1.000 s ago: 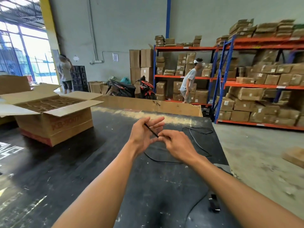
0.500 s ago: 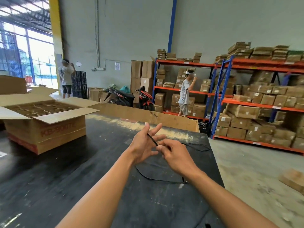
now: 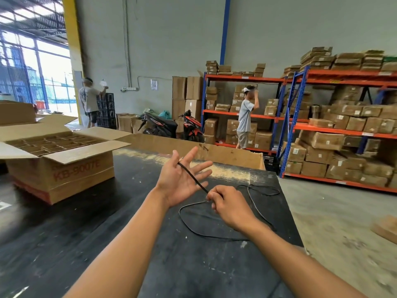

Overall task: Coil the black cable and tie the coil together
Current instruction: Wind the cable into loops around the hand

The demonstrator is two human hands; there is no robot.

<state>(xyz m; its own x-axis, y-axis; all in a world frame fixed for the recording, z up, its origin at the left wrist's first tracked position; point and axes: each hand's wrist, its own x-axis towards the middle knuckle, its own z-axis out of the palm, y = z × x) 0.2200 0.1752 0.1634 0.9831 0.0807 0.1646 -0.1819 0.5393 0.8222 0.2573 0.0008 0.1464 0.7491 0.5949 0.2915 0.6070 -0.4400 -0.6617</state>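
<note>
A thin black cable (image 3: 193, 178) runs across the palm of my left hand (image 3: 182, 179), its end caught near the thumb and first finger; the other fingers are spread wide. My right hand (image 3: 229, 207) pinches the same cable just right of the left palm. From there the cable drops to the black table (image 3: 107, 233), lying in a loose loop (image 3: 193, 231) under my right wrist and another loop (image 3: 264, 190) towards the table's far right corner.
An open cardboard box (image 3: 64, 168) with dividers stands on the table at the left. A flat cardboard sheet (image 3: 214, 151) leans along the far edge. Beyond are two parked scooters (image 3: 171, 125), orange-blue shelves of cartons (image 3: 343, 125) and two people (image 3: 245, 117). The table's right edge drops to concrete floor.
My left hand has opened its fingers wide and my right hand has slid down and right along the cable, drawing it taut across the palm. The view has tilted up.
</note>
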